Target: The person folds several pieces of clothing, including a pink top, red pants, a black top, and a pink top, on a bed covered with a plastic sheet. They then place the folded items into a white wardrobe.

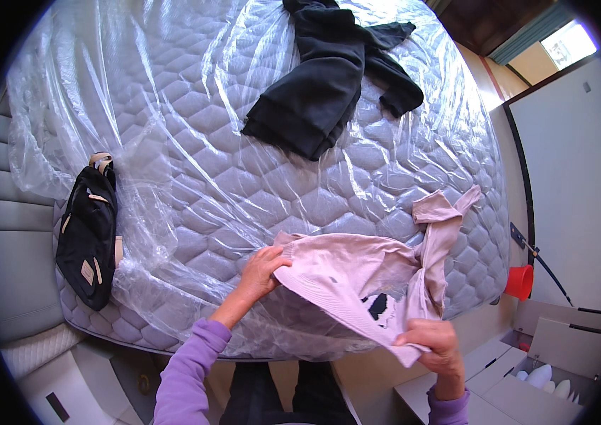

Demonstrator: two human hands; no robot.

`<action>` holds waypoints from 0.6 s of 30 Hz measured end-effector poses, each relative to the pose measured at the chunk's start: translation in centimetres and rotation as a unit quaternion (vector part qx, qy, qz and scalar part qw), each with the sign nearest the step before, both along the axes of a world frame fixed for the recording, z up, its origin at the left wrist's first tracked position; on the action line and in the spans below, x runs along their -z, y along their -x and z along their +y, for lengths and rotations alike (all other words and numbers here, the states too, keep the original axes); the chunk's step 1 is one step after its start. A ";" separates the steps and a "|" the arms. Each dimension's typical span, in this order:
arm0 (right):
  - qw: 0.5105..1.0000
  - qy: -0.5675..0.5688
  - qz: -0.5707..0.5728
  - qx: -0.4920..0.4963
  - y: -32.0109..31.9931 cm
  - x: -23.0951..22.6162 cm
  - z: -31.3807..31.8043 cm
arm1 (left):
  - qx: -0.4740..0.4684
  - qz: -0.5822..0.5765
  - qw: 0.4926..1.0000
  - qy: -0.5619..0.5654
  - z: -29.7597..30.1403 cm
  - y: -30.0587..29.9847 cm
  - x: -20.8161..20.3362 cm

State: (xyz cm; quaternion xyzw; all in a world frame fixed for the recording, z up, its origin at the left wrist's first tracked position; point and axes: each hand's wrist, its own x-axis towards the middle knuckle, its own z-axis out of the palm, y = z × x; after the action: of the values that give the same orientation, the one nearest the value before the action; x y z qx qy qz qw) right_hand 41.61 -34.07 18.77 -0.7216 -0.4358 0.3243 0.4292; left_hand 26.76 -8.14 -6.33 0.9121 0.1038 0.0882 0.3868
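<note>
A pale pink knitted sweater point(357, 258) is spread between my hands over the near edge of the bed, its ribbed hem pulled wide toward me. My left hand point(261, 273) pinches the hem's left corner. At the opposite end of the hem, my right hand point(433, 343) grips the fabric in closed fingers. Inside the open hem a black-and-white patch shows. The sleeves trail away to the right on the mattress. Farther back lies a black sweatshirt point(314, 85), loosely laid out, with neither hand near it.
Clear plastic sheeting covers a grey quilted mattress point(194, 177). A black bag point(90, 234) rests at its left edge, beside the padded grey headboard point(13, 212). To the right are a red bucket point(519, 282), a white door point(573, 163) and an open drawer point(555, 375) holding pale items.
</note>
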 end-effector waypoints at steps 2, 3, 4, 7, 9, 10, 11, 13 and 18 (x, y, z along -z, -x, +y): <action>0.999 -0.008 -0.025 0.042 -1.0 -2.9 -1.0 | -0.010 -0.004 1.000 0.010 -0.8 -1.5 -0.2; 0.996 -0.017 -0.017 0.085 -1.5 -3.6 -2.2 | -0.031 -0.007 0.999 0.010 -1.5 -2.3 -0.5; 0.992 -0.029 -0.009 0.123 -2.1 -4.5 -3.4 | -0.029 -0.018 0.999 0.033 -1.6 -2.9 -0.4; 0.955 -0.132 -0.088 0.250 -4.6 -7.4 -7.6 | -0.067 -0.011 0.983 0.172 -3.1 -5.8 -2.2; 0.920 -0.167 -0.122 0.334 -6.6 -10.3 -10.4 | -0.066 -0.021 0.936 0.344 -3.1 -7.4 -6.4; 0.913 -0.161 -0.136 0.349 -7.4 -12.4 -11.4 | -0.072 -0.003 0.892 0.447 -3.2 -7.9 -8.9; 0.896 -0.147 -0.159 0.388 -7.7 -15.4 -12.0 | -0.051 0.001 0.869 0.492 -3.8 -9.3 -12.9; 0.867 -0.142 -0.179 0.443 -8.3 -19.3 -11.3 | -0.058 -0.054 0.854 0.514 -4.1 -9.1 -17.2; 0.805 -0.273 -0.191 0.491 -9.6 -28.4 -13.0 | -0.032 -0.190 0.813 0.549 -7.1 -8.4 -30.6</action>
State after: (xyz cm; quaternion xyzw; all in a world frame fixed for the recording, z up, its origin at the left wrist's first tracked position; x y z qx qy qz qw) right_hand 51.17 -47.07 47.19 -0.7399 -0.1674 -0.2062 0.6180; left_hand 35.14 -15.22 24.23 0.5095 0.0889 0.2001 0.8322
